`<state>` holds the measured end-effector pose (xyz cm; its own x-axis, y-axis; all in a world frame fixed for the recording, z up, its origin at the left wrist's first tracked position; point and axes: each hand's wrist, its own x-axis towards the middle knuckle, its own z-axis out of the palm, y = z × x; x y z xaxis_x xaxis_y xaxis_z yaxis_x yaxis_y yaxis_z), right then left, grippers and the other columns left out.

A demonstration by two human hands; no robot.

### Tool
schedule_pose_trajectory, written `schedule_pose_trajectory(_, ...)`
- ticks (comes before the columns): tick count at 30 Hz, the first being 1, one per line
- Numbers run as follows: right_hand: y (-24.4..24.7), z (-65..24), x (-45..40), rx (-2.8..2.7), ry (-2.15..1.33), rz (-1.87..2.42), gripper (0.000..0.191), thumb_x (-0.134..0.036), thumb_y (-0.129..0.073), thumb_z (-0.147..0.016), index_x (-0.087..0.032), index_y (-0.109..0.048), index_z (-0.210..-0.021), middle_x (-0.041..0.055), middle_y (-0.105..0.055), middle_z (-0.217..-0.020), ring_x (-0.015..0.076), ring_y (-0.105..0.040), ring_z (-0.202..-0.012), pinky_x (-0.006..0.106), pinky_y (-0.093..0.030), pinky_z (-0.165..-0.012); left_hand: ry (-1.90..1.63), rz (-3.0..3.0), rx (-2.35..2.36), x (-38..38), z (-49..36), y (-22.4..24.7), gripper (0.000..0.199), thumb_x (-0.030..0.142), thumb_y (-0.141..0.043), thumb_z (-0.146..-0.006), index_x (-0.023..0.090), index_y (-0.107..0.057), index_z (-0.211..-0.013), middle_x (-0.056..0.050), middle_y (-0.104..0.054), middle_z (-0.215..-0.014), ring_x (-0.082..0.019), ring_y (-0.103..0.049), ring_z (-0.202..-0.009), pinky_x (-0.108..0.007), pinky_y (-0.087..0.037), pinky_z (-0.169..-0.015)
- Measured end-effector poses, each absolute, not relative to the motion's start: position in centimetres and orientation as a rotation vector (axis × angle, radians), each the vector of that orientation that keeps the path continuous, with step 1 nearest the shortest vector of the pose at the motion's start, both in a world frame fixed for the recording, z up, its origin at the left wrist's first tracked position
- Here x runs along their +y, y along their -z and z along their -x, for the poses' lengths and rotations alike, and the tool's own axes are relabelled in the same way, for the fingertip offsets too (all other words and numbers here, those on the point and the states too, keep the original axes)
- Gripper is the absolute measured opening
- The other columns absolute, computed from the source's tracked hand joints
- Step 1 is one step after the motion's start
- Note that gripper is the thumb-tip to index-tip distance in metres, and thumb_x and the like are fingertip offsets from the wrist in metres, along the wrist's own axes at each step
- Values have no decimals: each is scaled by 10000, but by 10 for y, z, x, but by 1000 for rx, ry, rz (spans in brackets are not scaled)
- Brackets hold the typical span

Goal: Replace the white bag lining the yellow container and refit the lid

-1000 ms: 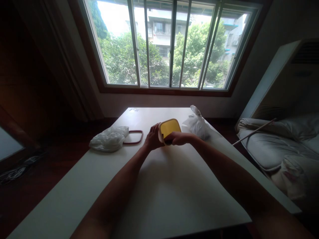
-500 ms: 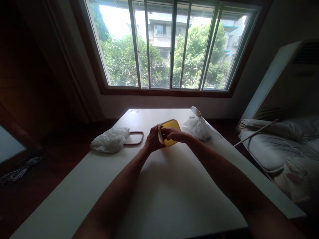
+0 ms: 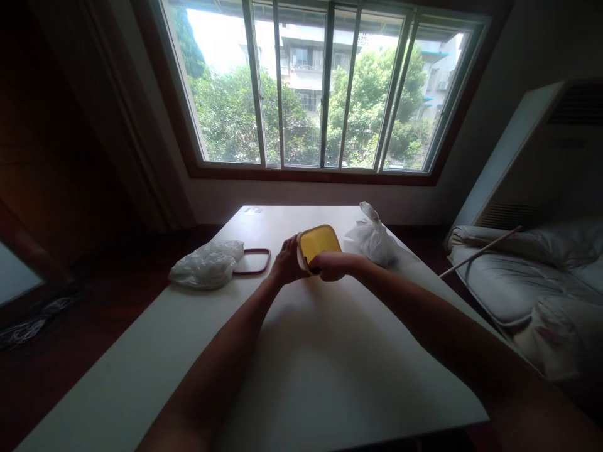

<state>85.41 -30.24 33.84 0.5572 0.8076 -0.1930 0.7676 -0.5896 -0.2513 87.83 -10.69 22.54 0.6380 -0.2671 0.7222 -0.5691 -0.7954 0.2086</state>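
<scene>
A yellow square container [image 3: 321, 242] with a pale rim is tipped above the white table, its yellow inside facing me. My left hand [image 3: 286, 260] wraps round its left side, fingers on the outside. At the lower rim is my right hand [image 3: 330, 266], its fingers curled and partly inside. A small dark patch shows by those fingertips; I cannot tell whether it is a held thing or shadow. Left of the hands lies a flat square lid-like piece [image 3: 252, 260] with a reddish-brown edge, partly hidden by a crumpled plastic bag [image 3: 205, 267].
A knotted white plastic bag [image 3: 374, 238] stands at the right side of the white table [image 3: 301, 376]. Beyond the table's right edge are a padded grey seat [image 3: 499, 270] and a thin stick [image 3: 480, 251]. A window [image 3: 325, 94] is ahead.
My right hand has drawn down and toward me, from the middle of the container to its lower rim, and its fingers are more curled. The left hand keeps its hold.
</scene>
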Motion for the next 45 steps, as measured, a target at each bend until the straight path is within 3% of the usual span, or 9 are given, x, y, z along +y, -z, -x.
schedule_pose_trajectory(11, -333, -845, -319, -1384, -329, 2955, 542, -156, -689, -635, -161, -700, -1177, 119, -713, -1003, 260, -673, -850, 284, -487, -663, -1004, -2409, -710, -113, -876, -228, 1279, 505, -883, -551, 178, -128, -1531, -212, -425, -1439, -426, -433, -1330, -572, -500, -1024)
schedule_pose_trajectory(14, -332, -845, -325, -1552, -183, 3006, 530, -196, -704, -645, -165, -698, -1174, 104, -723, -975, 249, -676, -879, 304, -503, -786, -994, -2408, -707, -112, -877, -227, 1279, 486, -889, -548, 184, -130, -1533, -208, -425, -1442, -425, -435, -1326, -574, -493, -1031)
schedule_pose_trajectory(19, -320, -856, -336, -1776, -20, 3062, 430, -190, -712, -639, -141, -738, -1065, 87, -729, -899, 245, -676, -886, 416, -344, -1103, -995, -2393, -735, -111, -878, -226, 1285, 434, -902, -537, 162, -135, -1532, -223, -420, -1445, -436, -423, -1333, -579, -483, -1037)
schedule_pose_trajectory(25, -312, -878, -344, -2038, 211, 2990, 624, -153, -732, -599, -189, -692, -1220, 92, -714, -1126, 304, -598, -1135, 463, -146, -1214, -970, -2384, -676, -111, -879, -226, 1290, 420, -904, -529, 179, -133, -1535, -210, -413, -1452, -437, -420, -1328, -593, -473, -1042)
schedule_pose_trajectory(31, -322, -898, -342, -2120, 593, 3044, 723, -139, -725, -635, -55, -589, -1340, 169, -648, -1262, 325, -532, -1248, 439, -99, -1244, -961, -2405, -701, -111, -879, -226, 1298, 418, -905, -532, 189, -119, -1539, -211, -402, -1459, -438, -408, -1335, -592, -480, -1037)
schedule_pose_trajectory(38, -324, -907, -341, -2033, 739, 3005, 651, -123, -676, -700, -84, -579, -1343, 139, -659, -1230, 321, -496, -1285, 467, -110, -1245, -925, -2412, -657, -110, -879, -226, 1325, 387, -915, -501, 190, -118, -1541, -209, -403, -1459, -433, -411, -1331, -594, -487, -1028)
schedule_pose_trajectory(45, -323, -896, -351, -2088, 736, 3000, 457, -168, -616, -790, -54, -659, -1230, 166, -696, -1140, 315, -535, -1229, 460, -145, -1227, -897, -2417, -594, -111, -878, -229, 1289, 406, -911, -507, 188, -149, -1524, -198, -428, -1431, -418, -423, -1332, -579, -494, -1028)
